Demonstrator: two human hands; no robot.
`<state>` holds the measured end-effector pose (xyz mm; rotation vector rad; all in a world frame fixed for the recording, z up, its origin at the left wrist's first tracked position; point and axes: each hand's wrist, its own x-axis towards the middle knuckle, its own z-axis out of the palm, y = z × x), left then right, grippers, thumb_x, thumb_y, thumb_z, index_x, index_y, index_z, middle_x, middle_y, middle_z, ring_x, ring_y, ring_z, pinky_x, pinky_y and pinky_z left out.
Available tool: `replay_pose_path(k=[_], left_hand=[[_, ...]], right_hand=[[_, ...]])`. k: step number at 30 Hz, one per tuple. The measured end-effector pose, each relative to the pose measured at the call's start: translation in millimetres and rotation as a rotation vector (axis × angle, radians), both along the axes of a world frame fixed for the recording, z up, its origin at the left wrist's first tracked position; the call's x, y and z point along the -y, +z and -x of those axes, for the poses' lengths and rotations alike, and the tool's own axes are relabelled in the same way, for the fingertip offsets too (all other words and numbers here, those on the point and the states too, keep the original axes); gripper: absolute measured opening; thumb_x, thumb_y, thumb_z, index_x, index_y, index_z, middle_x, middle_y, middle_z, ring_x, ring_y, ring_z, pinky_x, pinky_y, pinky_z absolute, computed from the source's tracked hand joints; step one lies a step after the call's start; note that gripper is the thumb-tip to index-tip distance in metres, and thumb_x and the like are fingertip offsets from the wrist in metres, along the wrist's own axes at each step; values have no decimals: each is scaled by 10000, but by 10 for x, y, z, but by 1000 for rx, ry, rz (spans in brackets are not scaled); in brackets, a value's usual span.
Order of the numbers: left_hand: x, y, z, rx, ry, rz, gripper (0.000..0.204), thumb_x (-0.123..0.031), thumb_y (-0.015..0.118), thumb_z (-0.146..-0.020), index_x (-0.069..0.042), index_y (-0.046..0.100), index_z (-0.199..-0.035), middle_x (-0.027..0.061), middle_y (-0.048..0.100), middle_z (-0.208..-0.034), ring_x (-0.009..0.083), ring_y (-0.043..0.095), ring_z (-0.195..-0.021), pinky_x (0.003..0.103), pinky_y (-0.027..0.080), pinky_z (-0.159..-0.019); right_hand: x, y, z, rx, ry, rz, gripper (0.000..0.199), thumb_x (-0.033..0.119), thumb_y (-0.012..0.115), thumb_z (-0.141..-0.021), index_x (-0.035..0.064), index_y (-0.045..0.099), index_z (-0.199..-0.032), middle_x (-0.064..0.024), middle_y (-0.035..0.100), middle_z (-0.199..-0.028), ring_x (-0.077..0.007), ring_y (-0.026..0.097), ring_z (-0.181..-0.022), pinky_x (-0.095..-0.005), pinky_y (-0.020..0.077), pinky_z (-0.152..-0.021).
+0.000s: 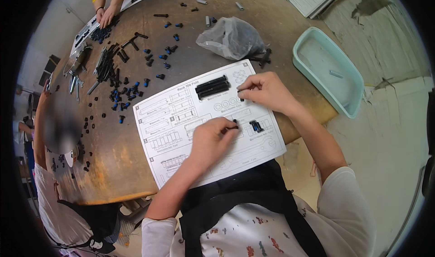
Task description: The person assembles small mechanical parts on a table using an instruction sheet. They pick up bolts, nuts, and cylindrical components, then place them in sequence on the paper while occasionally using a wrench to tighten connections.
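A white printed sheet (201, 159) with outline drawings of hardware lies at the table's near edge. Over its lower middle, my left hand (209, 141) has thumb and fingers closed on a small black piece, mostly hidden. My right hand (267, 94) hovers at the sheet's upper right, its fingertips pinched together; a small dark piece shows just beneath them, its kind unclear. Between the hands and toward the top, long black bolts (212, 88) lie side by side on the sheet. Short black bolts with blue threads (257, 126) rest on it right of my left hand.
Loose blue-threaded bolts (129, 93) and a pile of long black bolts (108, 62) lie to the left. A clear plastic bag (233, 38) sits beyond the sheet, a pale green tray (302, 60) at right. Co-workers' hands (107, 17) are far left; another person stands at left.
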<state>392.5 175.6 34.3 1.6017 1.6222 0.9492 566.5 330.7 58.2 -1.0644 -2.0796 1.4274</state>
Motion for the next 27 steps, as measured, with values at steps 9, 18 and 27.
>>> replay_pose_path(k=[9, 18, 27], left_hand=[[33, -122, -538, -277, -58, -270, 147, -116, 750, -831, -36, 708, -948, 121, 680, -820, 235, 675, -668, 337, 533, -608], [132, -118, -500, -71, 52, -64, 437, -113, 757, -783, -57, 556, -1168, 148, 618, -984, 315, 661, -837, 393, 544, -733], [2, -245, -626, -68, -47, -202, 458, -71, 682, -805, -69, 540, -1240, 194, 621, -1110, 396, 613, -1014, 440, 512, -854]], right_hand=[[458, -126, -298, 33, 109, -420, 158, 215, 732, -789, 72, 753, -852, -79, 701, -838, -261, 673, -759, -358, 522, -686], [592, -33, -382, 261, 260, -567, 189, 274, 664, -856, 100, 729, -890, -99, 622, -879, -309, 619, -903, -440, 486, -743], [650, -35, -691, 306, 295, -441, 347, 205, 721, -800, 60, 620, -1098, -134, 628, -940, -353, 624, -923, -441, 494, -784]])
